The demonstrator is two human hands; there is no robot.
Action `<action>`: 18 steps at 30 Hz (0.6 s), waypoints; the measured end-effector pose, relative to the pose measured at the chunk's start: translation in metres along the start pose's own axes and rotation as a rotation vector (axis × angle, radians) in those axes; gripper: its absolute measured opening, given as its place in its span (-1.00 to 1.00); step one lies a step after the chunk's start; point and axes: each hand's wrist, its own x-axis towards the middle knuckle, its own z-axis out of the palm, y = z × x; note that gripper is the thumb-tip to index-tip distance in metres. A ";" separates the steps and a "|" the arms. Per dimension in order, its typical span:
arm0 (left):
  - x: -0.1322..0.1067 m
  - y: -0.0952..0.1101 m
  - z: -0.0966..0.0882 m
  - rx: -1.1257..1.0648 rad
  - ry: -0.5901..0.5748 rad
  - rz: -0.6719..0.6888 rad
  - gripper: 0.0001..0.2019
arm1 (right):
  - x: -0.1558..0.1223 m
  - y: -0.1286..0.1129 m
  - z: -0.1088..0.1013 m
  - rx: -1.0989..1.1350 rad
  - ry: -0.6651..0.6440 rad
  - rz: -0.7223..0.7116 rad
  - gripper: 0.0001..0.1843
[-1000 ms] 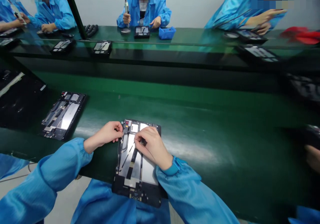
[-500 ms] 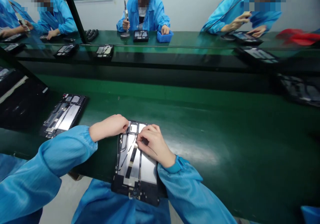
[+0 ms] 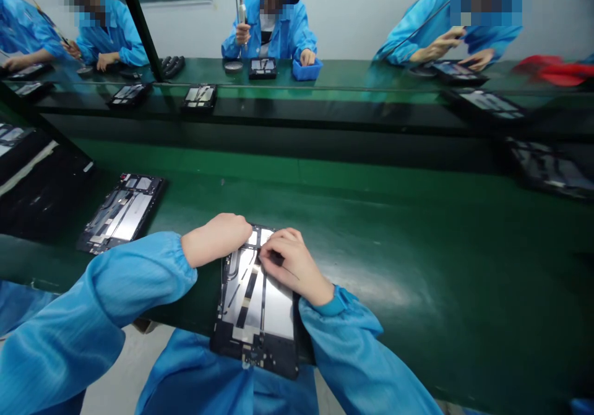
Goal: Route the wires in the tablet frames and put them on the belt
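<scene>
An opened tablet (image 3: 279, 307) lies in front of me, its near end reaching past the bench edge above my lap. Its silver inner plate, black strips and ribbon cable are exposed. My left hand (image 3: 223, 234) is curled over the tablet's far left corner; its fingertips are hidden, so what they hold cannot be seen. Close beside it, my right hand (image 3: 294, 263) is pinched over the upper middle of the plate, thumb and forefinger together. A thin black wire (image 3: 291, 274) runs out from that pinch across the palm side.
Another opened tablet (image 3: 123, 211) lies to the left on the green bench (image 3: 417, 266). Black trays (image 3: 41, 186) stand at the far left. Across a raised ledge, co-workers in blue sit with more tablets (image 3: 199, 97), a blue bin (image 3: 307, 69) and a red item (image 3: 552, 70).
My left hand has shifted right along the tablet's far edge, closer to my right hand. My right hand keeps its pinch. The co-worker opposite has raised a hanging screwdriver.
</scene>
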 end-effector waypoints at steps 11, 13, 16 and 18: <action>-0.025 0.013 0.014 -0.057 0.093 -0.130 -0.84 | 0.005 0.005 -0.003 -0.299 0.082 0.079 -0.83; -0.029 0.029 0.019 -0.100 0.076 -0.180 -0.79 | 0.005 0.004 -0.004 -0.359 0.027 0.051 -0.82; -0.029 0.053 0.027 -0.115 0.073 -0.264 -0.74 | 0.003 0.000 -0.007 -0.417 -0.023 0.008 -0.82; -0.026 0.064 0.034 -0.091 0.089 -0.304 -0.73 | 0.001 -0.003 -0.009 -0.439 -0.047 -0.032 -0.83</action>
